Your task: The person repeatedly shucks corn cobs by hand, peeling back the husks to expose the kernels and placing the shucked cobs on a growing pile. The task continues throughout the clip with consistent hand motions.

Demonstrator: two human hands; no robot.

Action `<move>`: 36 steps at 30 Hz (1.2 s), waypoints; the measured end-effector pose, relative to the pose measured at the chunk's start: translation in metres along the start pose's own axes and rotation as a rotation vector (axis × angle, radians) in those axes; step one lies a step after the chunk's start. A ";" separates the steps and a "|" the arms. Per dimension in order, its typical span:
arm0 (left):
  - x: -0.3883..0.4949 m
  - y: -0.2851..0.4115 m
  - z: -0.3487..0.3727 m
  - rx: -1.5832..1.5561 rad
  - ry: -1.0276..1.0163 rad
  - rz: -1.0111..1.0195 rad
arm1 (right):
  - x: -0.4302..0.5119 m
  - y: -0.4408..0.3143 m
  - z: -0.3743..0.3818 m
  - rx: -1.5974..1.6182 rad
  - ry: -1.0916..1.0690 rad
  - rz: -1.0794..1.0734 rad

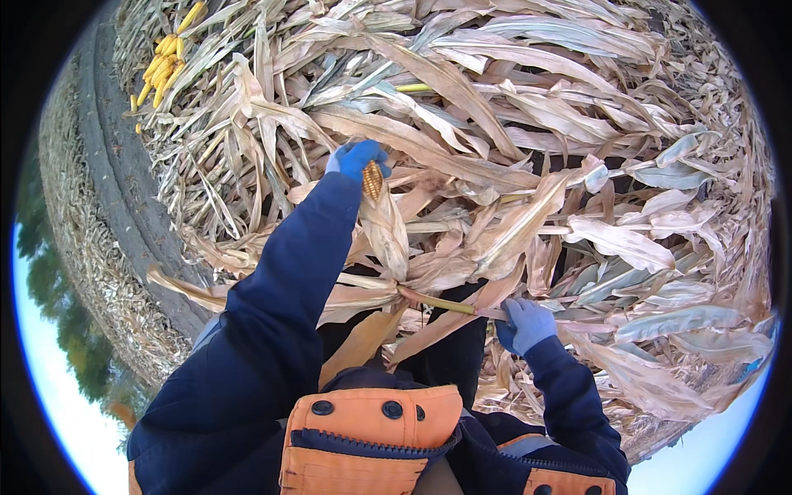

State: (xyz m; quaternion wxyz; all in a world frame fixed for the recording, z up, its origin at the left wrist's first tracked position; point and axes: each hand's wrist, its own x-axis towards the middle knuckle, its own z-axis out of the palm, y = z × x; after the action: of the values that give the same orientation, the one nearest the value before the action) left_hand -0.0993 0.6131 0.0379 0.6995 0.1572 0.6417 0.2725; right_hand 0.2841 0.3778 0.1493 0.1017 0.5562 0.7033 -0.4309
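In a blue glove, my left hand is closed around the upper end of an ear of corn. Yellow kernels show below the fingers, while dry husk still wraps the ear's lower part. That husk joins a dry corn stalk, whose green-brown length runs across in front of my legs. My right hand, gloved in grey and blue, grips this stalk to the right of the joint. Parts of the ear are hidden by the left fingers.
Cut corn stalks with dry leaves lie thickly ahead and to the right. At the upper left is a pile of bare yellow ears. A dirt track passes along the left, with more stalks and trees beyond it.
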 end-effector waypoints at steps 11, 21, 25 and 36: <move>-0.038 -0.078 -0.049 -0.547 -0.068 -0.105 | 0.236 -0.137 -0.027 0.928 0.199 -0.069; -0.093 -0.068 -0.073 -0.511 0.338 0.114 | 0.276 -0.216 0.088 0.691 0.055 0.122; -0.101 -0.039 -0.029 -0.165 0.205 0.094 | 0.304 -0.168 0.124 0.602 -0.078 0.301; -0.095 -0.045 0.058 -0.124 -0.154 0.089 | 0.237 -0.070 0.211 0.657 -0.008 0.374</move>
State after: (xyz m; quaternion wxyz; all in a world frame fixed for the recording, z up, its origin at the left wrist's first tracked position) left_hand -0.0370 0.5287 0.0970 0.7423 0.1624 0.5604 0.3294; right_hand 0.0672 0.3904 -0.0923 -0.0024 0.6764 0.4136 -0.6095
